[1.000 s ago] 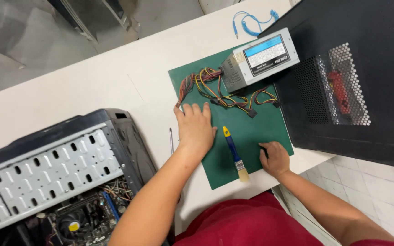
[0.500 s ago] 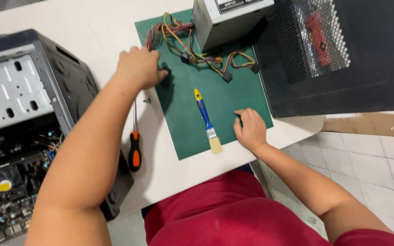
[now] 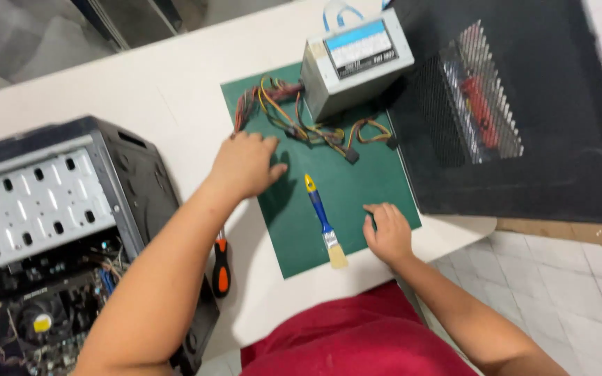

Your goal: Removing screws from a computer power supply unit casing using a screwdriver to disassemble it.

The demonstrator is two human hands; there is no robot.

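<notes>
Mat (image 3: 357, 188): flat dark green, no pattern. Table (image 3: 168, 83) under it: off-white, plain.

Power supply box (image 3: 357, 59): dull silver-grey metal, top label light blue and white. Its cable bundle (image 3: 301, 118): mixed yellow, red, orange and black strands, black plugs.

Brush (image 3: 323, 221): blue handle with yellow tip, silver ferrule, pale tan bristles.

Screwdriver (image 3: 221, 264): black grip with an orange band.

Open computer case (image 3: 50, 209): black shell, light grey inner panel with rows of dark oval holes.

Side panel (image 3: 559, 160): matt black, fine mesh patch, red showing through it.

Garment (image 3: 357, 341): solid dark red.

Floor (image 3: 580, 278): white tiles, thin grey grid lines.
</notes>
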